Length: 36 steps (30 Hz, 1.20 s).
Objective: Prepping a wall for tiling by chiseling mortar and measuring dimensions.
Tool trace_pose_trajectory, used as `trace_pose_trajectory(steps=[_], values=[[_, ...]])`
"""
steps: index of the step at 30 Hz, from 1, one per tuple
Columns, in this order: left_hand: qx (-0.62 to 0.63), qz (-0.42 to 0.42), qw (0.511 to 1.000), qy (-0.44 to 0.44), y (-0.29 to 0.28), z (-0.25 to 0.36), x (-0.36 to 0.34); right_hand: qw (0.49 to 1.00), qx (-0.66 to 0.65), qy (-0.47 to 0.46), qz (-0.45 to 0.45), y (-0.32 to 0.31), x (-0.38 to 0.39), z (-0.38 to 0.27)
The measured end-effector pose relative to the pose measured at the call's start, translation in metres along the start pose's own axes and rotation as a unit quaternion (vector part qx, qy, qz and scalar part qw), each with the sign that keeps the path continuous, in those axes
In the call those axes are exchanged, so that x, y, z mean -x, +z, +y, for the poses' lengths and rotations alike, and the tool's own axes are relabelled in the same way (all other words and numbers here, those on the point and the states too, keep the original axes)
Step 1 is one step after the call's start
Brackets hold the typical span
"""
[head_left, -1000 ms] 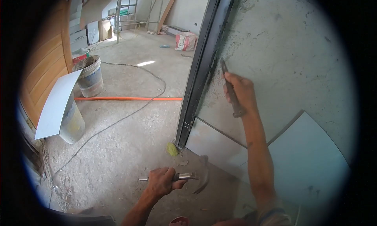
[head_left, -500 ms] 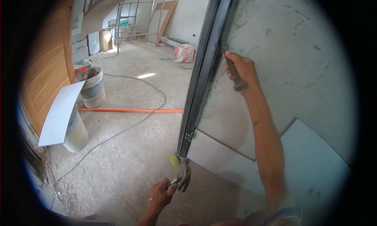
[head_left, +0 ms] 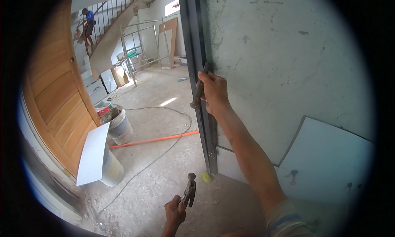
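My right hand (head_left: 214, 92) is wrapped round a dark metal chisel (head_left: 198, 95), held upright with its broad struck end down. Its upper tip lies over the line where the black metal door frame (head_left: 191, 35) meets the grey plastered wall (head_left: 284, 60); whether it touches, I cannot tell. Lower down, my left hand (head_left: 175, 211) grips a claw hammer (head_left: 189, 191) by the handle, head up, apart from the chisel. A yellow-green lump (head_left: 206, 177) sits on the floor at the foot of the frame.
White tile panels (head_left: 325, 158) cover the wall's lower part. At left are a wooden door (head_left: 55, 88), buckets (head_left: 120, 128) and a white sheet (head_left: 94, 156). An orange pipe (head_left: 154, 140) and dark cable (head_left: 154, 159) cross the floor. Behind are scaffolding (head_left: 131, 51) and a person (head_left: 89, 25) on stairs.
My view has swung left, bringing the stairs and person in. The chisel has shifted from the wall toward the frame's edge. The hammer has turned more upright, away from the frame's foot.
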<state>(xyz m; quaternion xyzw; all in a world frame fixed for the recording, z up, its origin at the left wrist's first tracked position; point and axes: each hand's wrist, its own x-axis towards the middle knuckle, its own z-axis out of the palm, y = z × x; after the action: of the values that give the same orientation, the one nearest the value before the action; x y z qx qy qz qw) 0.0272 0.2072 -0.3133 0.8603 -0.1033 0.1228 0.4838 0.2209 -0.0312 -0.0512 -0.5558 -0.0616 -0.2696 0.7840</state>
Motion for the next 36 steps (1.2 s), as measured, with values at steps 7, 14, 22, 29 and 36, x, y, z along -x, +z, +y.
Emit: trace_pose_trajectory(steps=[7, 14, 22, 29, 36], values=[[-0.03, -0.002, 0.995, 0.096, -0.011, 0.051, -0.029, 0.995, -0.089, 0.036, 0.03, -0.002, -0.013, -0.007], [0.335, 0.178, 0.826, 0.417, 0.002, 0.142, -0.095, 0.994, -0.105, 0.03, 0.03, 0.005, -0.014, -0.003], [0.079, 0.086, 0.977, 0.175, 0.019, 0.127, -0.133, 0.998, -0.064, 0.011, 0.023, -0.011, -0.015, -0.01], [0.095, 0.09, 0.964, 0.232, 0.0, 0.112, -0.107, 0.998, 0.06, 0.008, 0.013, -0.047, -0.004, -0.07], [0.166, 0.062, 0.974, 0.139, 0.037, 0.059, -0.084, 0.995, 0.062, 0.033, -0.063, -0.09, 0.024, -0.026]])
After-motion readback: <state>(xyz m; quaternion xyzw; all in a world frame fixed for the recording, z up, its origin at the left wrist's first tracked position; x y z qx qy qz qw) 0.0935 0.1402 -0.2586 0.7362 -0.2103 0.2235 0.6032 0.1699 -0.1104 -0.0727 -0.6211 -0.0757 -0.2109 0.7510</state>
